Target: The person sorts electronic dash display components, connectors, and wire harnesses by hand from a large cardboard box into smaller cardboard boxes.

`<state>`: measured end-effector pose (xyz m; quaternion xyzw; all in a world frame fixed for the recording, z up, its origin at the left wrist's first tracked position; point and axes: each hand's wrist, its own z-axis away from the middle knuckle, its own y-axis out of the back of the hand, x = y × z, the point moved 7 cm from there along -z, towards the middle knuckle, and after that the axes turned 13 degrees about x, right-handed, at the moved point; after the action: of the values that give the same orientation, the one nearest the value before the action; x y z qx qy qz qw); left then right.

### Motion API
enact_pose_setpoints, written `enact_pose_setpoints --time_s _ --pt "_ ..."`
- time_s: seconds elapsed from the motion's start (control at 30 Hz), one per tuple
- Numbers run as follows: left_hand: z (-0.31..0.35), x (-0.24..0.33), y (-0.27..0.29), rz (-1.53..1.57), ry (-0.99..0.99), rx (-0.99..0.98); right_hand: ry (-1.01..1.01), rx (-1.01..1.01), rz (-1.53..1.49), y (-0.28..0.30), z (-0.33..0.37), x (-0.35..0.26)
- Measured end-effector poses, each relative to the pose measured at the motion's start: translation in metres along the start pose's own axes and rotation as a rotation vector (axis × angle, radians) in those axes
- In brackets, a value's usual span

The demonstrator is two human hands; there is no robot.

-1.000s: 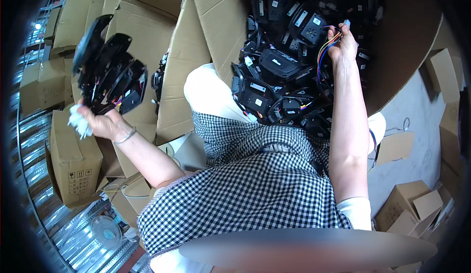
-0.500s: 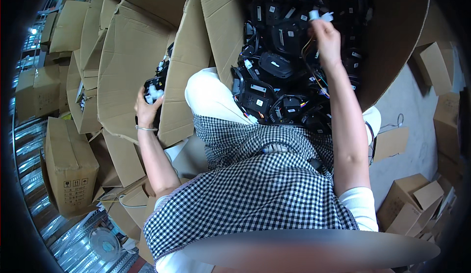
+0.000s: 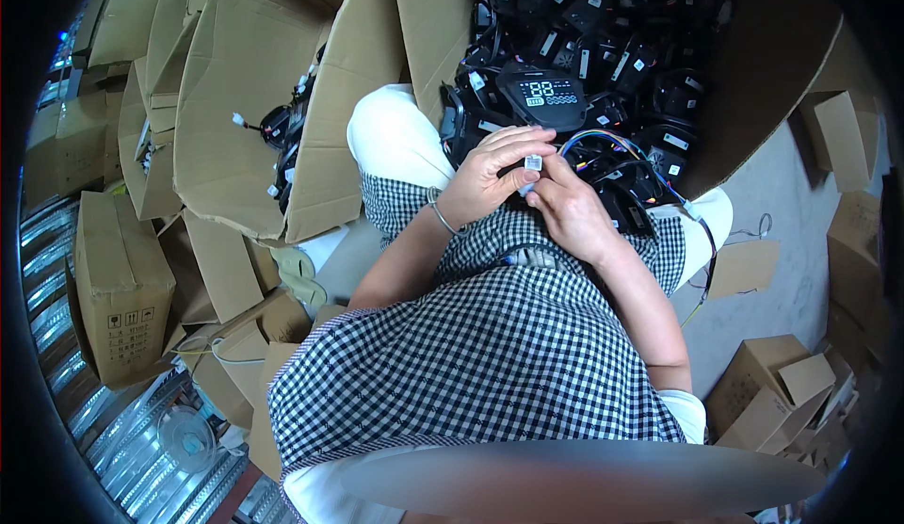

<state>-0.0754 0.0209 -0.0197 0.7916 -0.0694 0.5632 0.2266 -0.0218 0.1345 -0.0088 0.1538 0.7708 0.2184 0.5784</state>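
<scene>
Fingertips meet above the lap: the left hand (image 3: 485, 174) has thumb and fingers drawn narrow around a small white connector (image 3: 533, 162); the right hand (image 3: 576, 209) curls close beside it, its exact grip hidden. Coloured wires (image 3: 607, 136) arch just beyond the right hand. Past the fingertips, a black display unit (image 3: 546, 100) lies face up on a heap of similar units inside a large carton (image 3: 772, 63). A checked apron (image 3: 490, 354) covers the lap. Left stands a second open carton (image 3: 245, 81), then metal rollers (image 3: 188, 482). The large carton's walls rise left and right of its heap; grey floor (image 3: 805, 213) stretches beyond its right edge toward smaller boxes (image 3: 772, 392).
</scene>
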Motion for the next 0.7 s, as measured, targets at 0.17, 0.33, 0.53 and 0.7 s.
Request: enact_pose_setpoints --time_s 0.17,0.33,0.53,0.7 --pt "0.008 0.001 0.001 -0.13 -0.068 -0.027 -0.467 0.031 -0.207 0.045 0.007 0.005" --pt "0.015 0.005 -0.005 -0.175 -0.038 0.054 -0.575 -0.102 -0.121 0.026 0.009 0.02" --pt "0.018 0.014 -0.009 -0.245 -0.228 -0.016 -0.993 -0.285 -0.518 0.001 0.035 0.039" --pt "0.018 0.012 -0.004 -0.22 -0.222 -0.009 -0.789 -0.305 -0.295 0.0 0.029 0.038"
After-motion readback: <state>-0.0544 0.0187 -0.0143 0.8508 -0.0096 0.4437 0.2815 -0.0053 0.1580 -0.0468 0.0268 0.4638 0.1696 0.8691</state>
